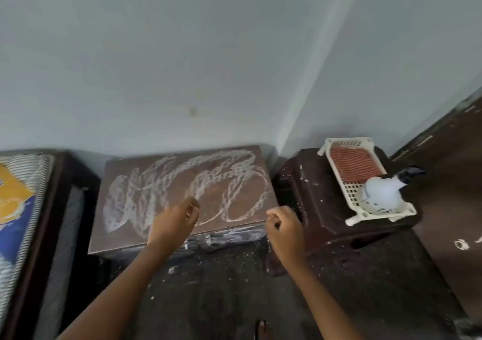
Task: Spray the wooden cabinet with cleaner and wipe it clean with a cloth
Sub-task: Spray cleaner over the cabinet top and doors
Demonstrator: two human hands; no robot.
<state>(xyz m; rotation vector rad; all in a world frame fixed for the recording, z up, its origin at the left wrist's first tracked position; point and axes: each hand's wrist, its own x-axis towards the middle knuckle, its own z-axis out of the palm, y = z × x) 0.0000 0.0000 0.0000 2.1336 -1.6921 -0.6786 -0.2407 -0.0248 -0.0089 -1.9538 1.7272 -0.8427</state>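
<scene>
fingers (pixel 192 210) of left hand (pixel 173 222) loosely bent, empty, over white-streaked wooden cabinet (pixel 182 180) near its front edge. right hand (pixel 284 226) curled, empty, by its front right corner. spray bottle (pixel 383 193), cloth (pixel 353 162) in basket (pixel 347 140), well right.

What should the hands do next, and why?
Probably the right hand should reach over to the spray bottle in the cream basket on the dark stool. Neither it nor the left hand seems to hold anything, white scribbly marks cover the wooden cabinet top, and the bottle and red cloth both sit in the basket.
</scene>
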